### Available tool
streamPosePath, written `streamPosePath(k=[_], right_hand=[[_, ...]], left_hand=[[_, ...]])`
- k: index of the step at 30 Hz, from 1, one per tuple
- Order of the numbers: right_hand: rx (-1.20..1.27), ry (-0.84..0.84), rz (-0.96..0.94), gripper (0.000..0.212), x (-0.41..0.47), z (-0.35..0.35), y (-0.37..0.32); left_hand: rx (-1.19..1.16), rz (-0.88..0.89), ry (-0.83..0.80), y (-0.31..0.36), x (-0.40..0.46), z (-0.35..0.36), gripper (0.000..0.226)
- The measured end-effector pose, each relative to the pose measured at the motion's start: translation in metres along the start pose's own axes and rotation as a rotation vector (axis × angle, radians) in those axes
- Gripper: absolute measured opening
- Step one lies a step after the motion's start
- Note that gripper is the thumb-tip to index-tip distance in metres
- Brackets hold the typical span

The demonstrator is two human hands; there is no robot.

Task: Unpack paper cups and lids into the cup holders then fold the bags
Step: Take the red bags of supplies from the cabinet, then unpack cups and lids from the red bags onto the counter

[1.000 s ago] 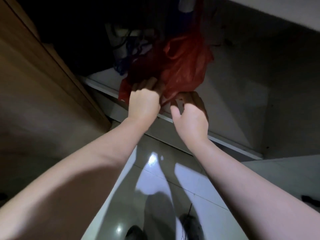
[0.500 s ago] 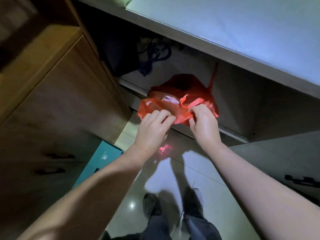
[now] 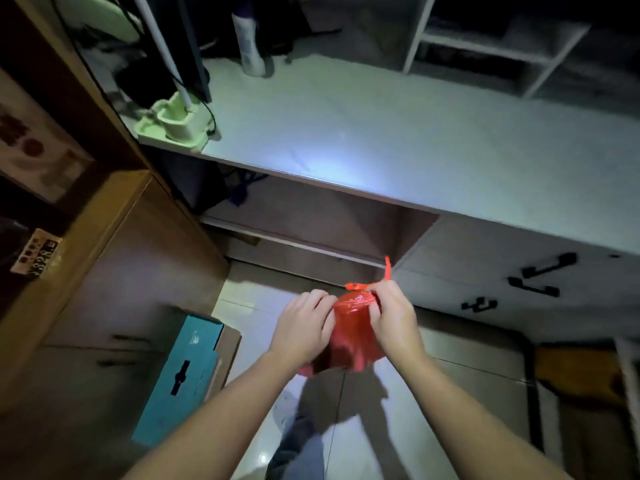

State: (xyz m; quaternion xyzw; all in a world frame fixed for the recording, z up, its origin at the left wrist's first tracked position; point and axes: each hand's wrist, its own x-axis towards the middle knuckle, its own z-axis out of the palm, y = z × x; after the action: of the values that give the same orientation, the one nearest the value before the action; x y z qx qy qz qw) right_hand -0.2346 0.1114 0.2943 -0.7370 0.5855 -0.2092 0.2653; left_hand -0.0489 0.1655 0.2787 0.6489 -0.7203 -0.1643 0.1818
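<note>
Red, thin, glossy plastic: a tied red plastic bag (image 3: 349, 336), held in the air in front of the body, above the tiled floor (image 3: 388, 403) and below the front edge of the white desk (image 3: 398, 140), touching neither. Long axis roughly upright, knotted neck on top, fuller crinkled body hanging below, contents hidden by the film. Squeezed between both hands: left hand (image 3: 304, 329) curled against the left flank of the bag near the neck, fingers bent onto the film; right hand (image 3: 393, 318) clamped at the top right, fingertips pinching the twisted red handle strip (image 3: 386, 271), one loose end of which sticks up just above the knuckles. Right hand nearer the knot, left hand better placed to steady the body, so likely the knot to be worked loose by the right while the left braces; slippery, stretchy film, apt to tear or tighten if yanked rather than picked apart. No cups, lids or cup holders visible anywhere. Outward from there: smooth matte desk top lit by a pale glare, a pale green moulded plastic holder (image 3: 173, 124) at its left rear corner, a white bottle (image 3: 247, 43) standing farther back, an open shelf cavity under the desk. Wooden cabinet (image 3: 114, 258) to the left, a teal cardboard box (image 3: 180, 382) leaning at its foot, white drawers with black handles (image 3: 540, 275) to the right.
</note>
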Motion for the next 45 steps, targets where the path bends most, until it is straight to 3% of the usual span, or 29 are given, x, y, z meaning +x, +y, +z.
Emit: streamPosePath(k=[4,12,18,27,33,37,41,45], right_hand=[[0.014,0.050,0.064,0.029,-0.071,-0.076,0.037],[-0.035,0.312,0.088,0.037,-0.171,-0.264,0.108],[-0.139,0.471,0.163,0.021,-0.184,-0.427,0.160],[-0.293,0.680,0.245,0.028,-0.163,-0.641,0.224],[-0.370,0.803,0.375,0.024,-0.158,-0.733,0.286],[-0.379,0.799,0.488,0.024,-0.157,-0.775,0.330],[-0.348,0.865,0.564,0.021,-0.149,-0.798,0.371],[-0.346,0.796,0.606,0.023,-0.149,-0.808,0.418]], left_hand=[[0.007,0.084,-0.036,0.087,-0.017,0.002,0.042],[0.053,0.356,-0.031,0.285,0.009,0.005,0.043],[0.014,0.487,-0.035,0.437,0.071,0.005,0.033],[-0.088,0.757,0.018,0.631,0.187,0.016,0.032],[-0.129,0.905,-0.146,0.736,0.276,0.060,0.034],[-0.120,1.000,-0.294,0.798,0.322,0.091,0.038],[-0.113,1.065,-0.406,0.845,0.353,0.122,0.041],[-0.065,1.123,-0.482,0.875,0.368,0.162,0.042]])
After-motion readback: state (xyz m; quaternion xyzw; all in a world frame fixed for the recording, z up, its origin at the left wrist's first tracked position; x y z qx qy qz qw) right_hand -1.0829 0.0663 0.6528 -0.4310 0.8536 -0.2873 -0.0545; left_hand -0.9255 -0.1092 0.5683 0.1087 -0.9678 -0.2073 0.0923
